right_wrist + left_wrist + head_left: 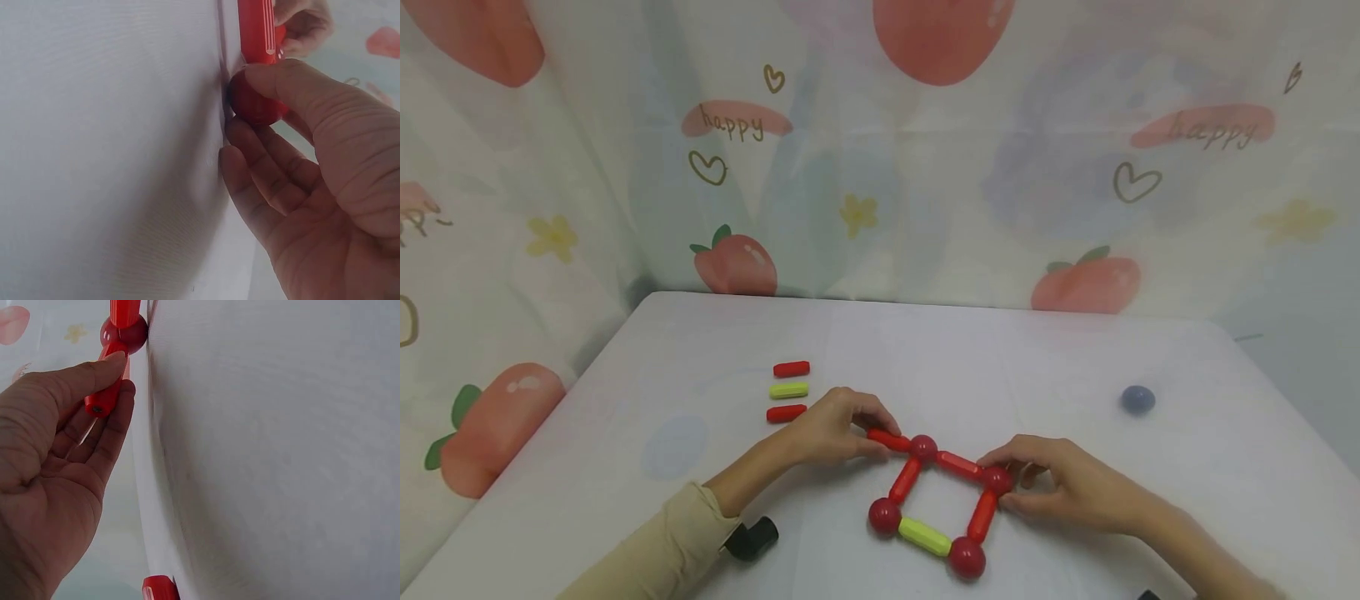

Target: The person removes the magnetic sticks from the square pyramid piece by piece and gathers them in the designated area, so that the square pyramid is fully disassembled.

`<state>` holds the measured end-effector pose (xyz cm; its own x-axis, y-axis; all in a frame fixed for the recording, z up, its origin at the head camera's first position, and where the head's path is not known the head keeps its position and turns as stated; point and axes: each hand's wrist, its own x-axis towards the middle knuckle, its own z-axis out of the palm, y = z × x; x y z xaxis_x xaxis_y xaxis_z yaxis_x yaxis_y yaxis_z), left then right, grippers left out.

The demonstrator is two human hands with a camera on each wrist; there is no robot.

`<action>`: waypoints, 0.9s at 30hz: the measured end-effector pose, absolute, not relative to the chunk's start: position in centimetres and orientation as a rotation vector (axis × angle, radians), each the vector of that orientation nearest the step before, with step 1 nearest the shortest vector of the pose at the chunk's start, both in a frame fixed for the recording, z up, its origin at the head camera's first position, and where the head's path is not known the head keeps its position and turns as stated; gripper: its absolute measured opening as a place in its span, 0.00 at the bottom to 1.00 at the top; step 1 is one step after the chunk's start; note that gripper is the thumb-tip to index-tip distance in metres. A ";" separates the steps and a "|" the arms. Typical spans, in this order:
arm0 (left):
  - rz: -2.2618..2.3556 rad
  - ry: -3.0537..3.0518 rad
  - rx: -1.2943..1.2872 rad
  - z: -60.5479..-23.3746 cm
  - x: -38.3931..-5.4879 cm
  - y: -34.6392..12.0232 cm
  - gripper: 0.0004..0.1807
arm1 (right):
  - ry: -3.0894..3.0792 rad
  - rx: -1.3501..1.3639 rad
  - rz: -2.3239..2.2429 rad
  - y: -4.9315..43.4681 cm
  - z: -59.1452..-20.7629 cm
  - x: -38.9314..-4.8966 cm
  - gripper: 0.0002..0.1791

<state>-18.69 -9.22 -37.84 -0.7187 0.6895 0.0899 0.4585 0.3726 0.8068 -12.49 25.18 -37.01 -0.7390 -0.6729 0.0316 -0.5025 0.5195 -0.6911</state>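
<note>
Red balls and rods form a four-sided frame on the white table, with a red ball at each corner. Three of its sides are red rods; the near side is a yellow-green rod (925, 537). My left hand (835, 429) pinches an extra red rod (103, 397) between thumb and fingers, and that rod's other end meets the far-left ball (923, 448). At the far-right corner, my right hand (1067, 485) holds the red ball (255, 100) with the thumb on one side and fingertips on the other. The near balls (884, 517) are untouched.
Left of the frame, a red rod (792, 368), a yellow-green rod (788, 390) and another red rod (786, 413) lie in a column. A blue ball (1138, 400) sits at the right. Behind the table (970, 350) hangs a patterned curtain (925, 183).
</note>
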 end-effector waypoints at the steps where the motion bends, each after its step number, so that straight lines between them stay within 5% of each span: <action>1: 1.266 2.362 1.020 -37.9 -18.7 -9.3 0.13 | 2.516 -0.995 -1.029 25.2 -37.0 -12.5 0.21; 27: 1.103 2.237 1.130 -37.1 -18.0 -12.2 0.11 | 2.521 -0.966 -0.965 24.8 -36.5 -12.6 0.22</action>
